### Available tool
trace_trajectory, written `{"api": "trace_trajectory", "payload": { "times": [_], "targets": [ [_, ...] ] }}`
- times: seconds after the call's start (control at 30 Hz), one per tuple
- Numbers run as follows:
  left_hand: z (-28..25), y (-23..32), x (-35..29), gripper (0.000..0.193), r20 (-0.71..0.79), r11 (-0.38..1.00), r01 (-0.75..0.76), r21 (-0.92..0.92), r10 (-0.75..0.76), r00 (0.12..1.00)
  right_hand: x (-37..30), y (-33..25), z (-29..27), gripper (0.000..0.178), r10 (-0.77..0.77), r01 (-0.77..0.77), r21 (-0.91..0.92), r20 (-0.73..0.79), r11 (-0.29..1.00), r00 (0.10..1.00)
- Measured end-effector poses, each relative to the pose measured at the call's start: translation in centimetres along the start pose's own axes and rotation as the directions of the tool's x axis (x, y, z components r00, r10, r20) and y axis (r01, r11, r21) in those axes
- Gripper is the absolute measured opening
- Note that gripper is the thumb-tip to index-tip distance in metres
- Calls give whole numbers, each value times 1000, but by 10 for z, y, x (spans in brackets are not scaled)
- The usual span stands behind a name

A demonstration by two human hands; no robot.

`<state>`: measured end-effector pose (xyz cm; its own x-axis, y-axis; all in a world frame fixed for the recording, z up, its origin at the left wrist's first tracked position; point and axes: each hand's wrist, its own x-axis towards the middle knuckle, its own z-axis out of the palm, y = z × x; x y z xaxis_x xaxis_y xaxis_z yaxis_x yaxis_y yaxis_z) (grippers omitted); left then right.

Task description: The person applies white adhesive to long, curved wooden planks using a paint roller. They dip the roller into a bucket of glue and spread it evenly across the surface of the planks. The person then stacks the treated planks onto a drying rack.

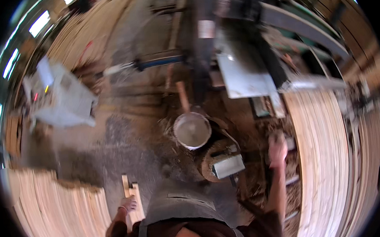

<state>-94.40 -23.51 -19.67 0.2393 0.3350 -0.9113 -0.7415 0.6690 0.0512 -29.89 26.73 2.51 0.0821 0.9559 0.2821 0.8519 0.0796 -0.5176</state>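
My left hand (128, 203) is low at the left, its fingers closed around narrow pale wooden strips (136, 209). The strips lie side by side, their far ends uneven. My right hand (278, 148) is stretched forward on the right, beside a long row of pale boards (321, 154). Motion smears its fingers, so I cannot make out whether they hold anything. A grey metal machine plate (245, 75) is just beyond that hand.
A white bucket (192, 130) of pale contents stands mid-floor, a wooden handle behind it. Nearer is a round sawdust-covered base with a pale block (229, 166). A grey control cabinet (66, 97) stands left; stacked boards (61, 211) fill the near left.
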Motion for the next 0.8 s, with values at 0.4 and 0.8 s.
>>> {"api": "trace_trajectory", "payload": {
  "times": [0.4,0.8],
  "targets": [
    [-40,130,-16,34,-333,911,-372,180,412,848,-227,-204,282,33,-33,-125,151,756,981,653],
    [-25,424,-52,43,-66,529,-497,688,728,683,-63,-625,369,25,-231,-206,459,725,864,649]
  ]
}}
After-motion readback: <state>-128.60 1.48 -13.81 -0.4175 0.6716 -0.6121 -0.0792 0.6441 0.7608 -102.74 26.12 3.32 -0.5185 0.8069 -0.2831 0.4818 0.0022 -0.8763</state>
